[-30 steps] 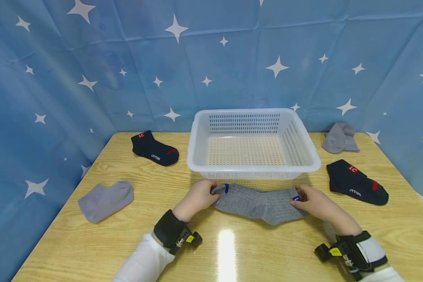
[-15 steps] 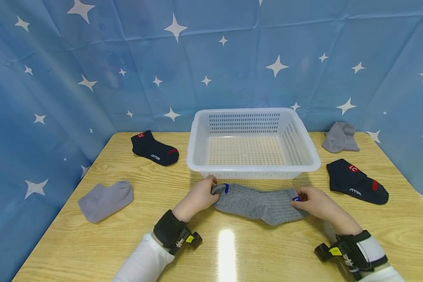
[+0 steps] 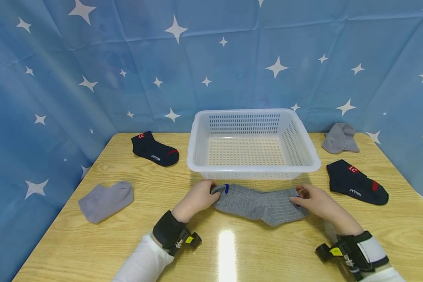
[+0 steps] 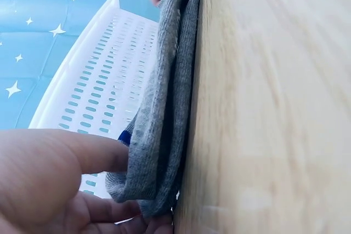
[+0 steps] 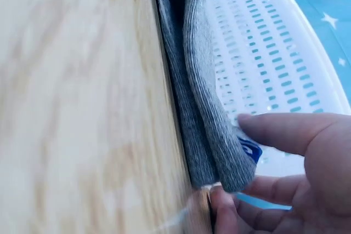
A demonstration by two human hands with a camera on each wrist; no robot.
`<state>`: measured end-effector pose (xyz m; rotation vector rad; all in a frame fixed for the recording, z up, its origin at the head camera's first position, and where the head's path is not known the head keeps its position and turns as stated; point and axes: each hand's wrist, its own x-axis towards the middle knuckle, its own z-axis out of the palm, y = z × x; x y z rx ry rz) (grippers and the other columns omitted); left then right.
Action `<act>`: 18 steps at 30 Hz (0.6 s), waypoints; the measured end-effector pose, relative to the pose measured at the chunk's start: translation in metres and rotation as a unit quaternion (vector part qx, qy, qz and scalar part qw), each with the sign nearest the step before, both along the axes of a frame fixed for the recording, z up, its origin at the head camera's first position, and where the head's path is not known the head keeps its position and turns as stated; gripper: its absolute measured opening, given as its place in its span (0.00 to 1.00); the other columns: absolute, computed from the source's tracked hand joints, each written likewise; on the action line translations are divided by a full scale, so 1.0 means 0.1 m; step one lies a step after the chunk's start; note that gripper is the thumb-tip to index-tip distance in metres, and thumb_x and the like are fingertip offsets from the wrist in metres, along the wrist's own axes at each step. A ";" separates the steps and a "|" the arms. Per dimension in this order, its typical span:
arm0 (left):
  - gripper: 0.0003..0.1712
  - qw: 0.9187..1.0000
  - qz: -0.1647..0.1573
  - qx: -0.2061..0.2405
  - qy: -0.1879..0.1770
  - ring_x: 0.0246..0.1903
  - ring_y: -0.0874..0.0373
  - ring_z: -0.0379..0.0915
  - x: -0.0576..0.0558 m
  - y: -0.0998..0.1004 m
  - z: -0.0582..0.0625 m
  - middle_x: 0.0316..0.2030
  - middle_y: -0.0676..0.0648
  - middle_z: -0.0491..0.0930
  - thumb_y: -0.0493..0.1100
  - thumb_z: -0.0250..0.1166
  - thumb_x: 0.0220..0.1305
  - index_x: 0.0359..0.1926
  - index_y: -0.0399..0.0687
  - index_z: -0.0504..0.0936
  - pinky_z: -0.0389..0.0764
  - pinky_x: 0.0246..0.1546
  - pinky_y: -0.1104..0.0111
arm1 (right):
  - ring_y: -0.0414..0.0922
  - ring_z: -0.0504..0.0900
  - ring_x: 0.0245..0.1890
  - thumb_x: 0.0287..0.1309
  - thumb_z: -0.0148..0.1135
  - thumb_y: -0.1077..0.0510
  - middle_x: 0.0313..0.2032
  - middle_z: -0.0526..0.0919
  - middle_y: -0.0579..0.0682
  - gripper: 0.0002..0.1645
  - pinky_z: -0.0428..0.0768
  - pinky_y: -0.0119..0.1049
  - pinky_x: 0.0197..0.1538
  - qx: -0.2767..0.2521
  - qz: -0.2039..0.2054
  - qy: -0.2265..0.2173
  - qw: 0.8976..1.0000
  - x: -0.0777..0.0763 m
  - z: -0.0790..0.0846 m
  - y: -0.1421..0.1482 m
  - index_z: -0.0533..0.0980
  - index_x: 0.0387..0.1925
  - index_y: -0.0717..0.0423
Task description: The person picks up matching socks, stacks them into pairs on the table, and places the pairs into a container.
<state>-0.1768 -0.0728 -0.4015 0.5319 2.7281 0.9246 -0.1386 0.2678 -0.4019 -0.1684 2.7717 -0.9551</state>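
A pair of grey ribbed socks lies stretched sideways on the table in front of the basket, one layer over the other in the wrist views. My left hand pinches the left end near a blue mark, thumb above and fingers beneath, as the left wrist view shows. At the other end, my right hand has its thumb over the cuff by a blue label and its fingers under the upper layer's edge. In the head view the thumb covers most of that label.
Behind the grey socks stands a white perforated basket. Two black socks lie on the table, one left, one right. A lilac-grey sock is at the left, and a folded one at the back right. A starred blue curtain hangs behind.
My right thumb has shifted slightly over the blue label, hiding more of it. My left fingers lifted a little half a second ago and are lower again. The socks stay in place.
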 end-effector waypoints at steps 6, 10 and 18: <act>0.24 0.999 0.037 0.001 0.014 0.14 0.60 0.52 0.01 -0.02 0.01 0.13 0.53 0.55 0.49 0.55 0.69 0.17 0.51 0.60 0.56 0.18 0.70 | 0.60 0.76 0.44 0.67 0.52 0.44 0.49 0.74 0.71 0.36 0.77 0.42 0.37 -0.013 -0.036 -0.016 0.999 0.01 0.07 0.03 0.63 0.59 0.72; 0.26 0.999 0.038 -0.010 0.022 0.12 0.60 0.53 0.02 -0.04 0.03 0.11 0.54 0.57 0.51 0.54 0.69 0.14 0.52 0.60 0.56 0.17 0.70 | 0.63 0.74 0.48 0.66 0.52 0.43 0.50 0.73 0.71 0.37 0.77 0.47 0.40 0.004 -0.037 -0.023 0.999 0.01 0.10 0.05 0.64 0.58 0.72; 0.22 0.999 0.003 -0.004 0.046 0.11 0.62 0.49 0.03 -0.04 0.01 0.11 0.54 0.53 0.49 0.63 0.63 0.17 0.48 0.67 0.52 0.15 0.71 | 0.46 0.71 0.29 0.55 0.64 0.43 0.30 0.76 0.55 0.28 0.70 0.38 0.30 0.047 0.009 -0.032 0.998 0.01 0.08 -0.01 0.74 0.37 0.68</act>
